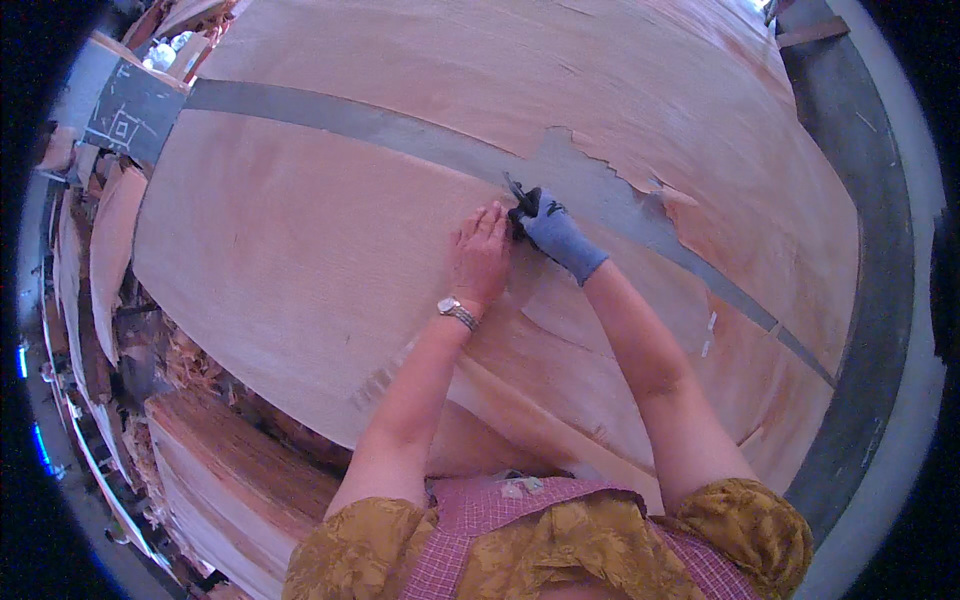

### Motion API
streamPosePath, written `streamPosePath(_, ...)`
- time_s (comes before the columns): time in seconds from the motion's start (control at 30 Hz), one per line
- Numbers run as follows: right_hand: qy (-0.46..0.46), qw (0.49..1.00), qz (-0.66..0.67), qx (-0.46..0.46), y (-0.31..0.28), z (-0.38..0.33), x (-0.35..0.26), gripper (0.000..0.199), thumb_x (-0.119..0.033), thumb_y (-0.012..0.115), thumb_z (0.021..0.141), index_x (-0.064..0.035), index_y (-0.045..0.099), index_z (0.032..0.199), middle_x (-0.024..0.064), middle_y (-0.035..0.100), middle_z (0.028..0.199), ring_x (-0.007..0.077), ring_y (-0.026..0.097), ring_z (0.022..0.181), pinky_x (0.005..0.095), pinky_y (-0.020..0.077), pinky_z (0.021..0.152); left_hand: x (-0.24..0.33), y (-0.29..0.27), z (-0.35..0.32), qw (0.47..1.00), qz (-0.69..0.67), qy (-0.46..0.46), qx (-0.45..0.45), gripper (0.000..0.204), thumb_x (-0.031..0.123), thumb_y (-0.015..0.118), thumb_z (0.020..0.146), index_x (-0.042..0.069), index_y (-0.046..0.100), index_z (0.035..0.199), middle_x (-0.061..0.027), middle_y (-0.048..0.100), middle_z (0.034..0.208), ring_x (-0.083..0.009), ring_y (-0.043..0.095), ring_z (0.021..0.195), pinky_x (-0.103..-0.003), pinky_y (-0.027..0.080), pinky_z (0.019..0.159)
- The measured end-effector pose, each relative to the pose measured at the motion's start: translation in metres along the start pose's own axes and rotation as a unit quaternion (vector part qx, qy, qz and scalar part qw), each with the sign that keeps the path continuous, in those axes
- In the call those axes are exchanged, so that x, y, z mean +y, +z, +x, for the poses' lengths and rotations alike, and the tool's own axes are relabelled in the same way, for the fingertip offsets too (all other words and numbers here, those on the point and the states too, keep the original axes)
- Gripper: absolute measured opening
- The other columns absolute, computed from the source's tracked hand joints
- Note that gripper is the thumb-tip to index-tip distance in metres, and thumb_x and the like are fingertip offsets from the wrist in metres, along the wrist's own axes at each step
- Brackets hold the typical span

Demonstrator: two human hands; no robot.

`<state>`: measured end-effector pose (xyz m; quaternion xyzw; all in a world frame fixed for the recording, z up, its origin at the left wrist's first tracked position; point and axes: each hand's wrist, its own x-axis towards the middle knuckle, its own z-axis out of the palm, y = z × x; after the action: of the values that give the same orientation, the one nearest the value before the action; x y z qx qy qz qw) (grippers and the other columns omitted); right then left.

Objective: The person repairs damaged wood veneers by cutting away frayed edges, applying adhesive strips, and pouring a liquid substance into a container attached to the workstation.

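Observation:
My left hand (482, 258) is bare, with a silver watch (458, 313) on the wrist. It lies flat, fingers stretched out, on a thin reddish wood veneer sheet (300, 230), close to its far edge. Just to its right, my right hand (562, 236) wears a blue-grey glove with dark fingers. Those fingers are closed round a small dark knife (515, 186), whose tip points up and left at the sheet's edge. How the blade meets the wood is too small to tell. Beyond a grey gap lies a second veneer sheet (450, 60) with a ragged, torn near edge.
A grey strip of table surface (350, 118) runs between the two sheets. Torn veneer (685, 215) curls up on the right. Stacked veneer (240, 480) and scraps (195, 365) stand at the lower left. A dark grey table border (875, 270) bends along the right side.

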<state>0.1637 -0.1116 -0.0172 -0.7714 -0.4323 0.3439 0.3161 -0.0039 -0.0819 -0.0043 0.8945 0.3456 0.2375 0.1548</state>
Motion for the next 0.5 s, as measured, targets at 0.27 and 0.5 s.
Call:
streamPosePath(0.27,-0.045,0.94,-0.338,0.02,-0.018,-0.003,-0.036,0.03,-0.021,0.059,0.087,-0.0011,0.055,0.11,0.0248,0.069,0.096,0.0421,0.068,0.084,0.0489,0.0529,0.074,-0.007,0.009,0.004,0.995,0.078,0.06,-0.005,0.041,0.019,0.059,0.088,0.005,0.059,0.126,-0.0098,0.059,0.132,-0.0278,0.053,0.12,-0.043,0.044,0.094)
streamPosePath(0.5,0.188,0.95,0.25,0.022,-0.06,-0.132,-0.023,0.018,-0.023,0.066,0.091,-0.0058,0.064,0.095,0.007,0.068,0.071,0.0148,0.061,0.06,0.0282,0.0485,0.055,-0.01,-0.021,0.005,0.996,-0.015,0.051,-0.068,0.035,0.015,0.058,0.086,0.006,0.06,0.12,-0.0105,0.059,0.13,-0.0297,0.053,0.121,-0.044,0.041,0.1)
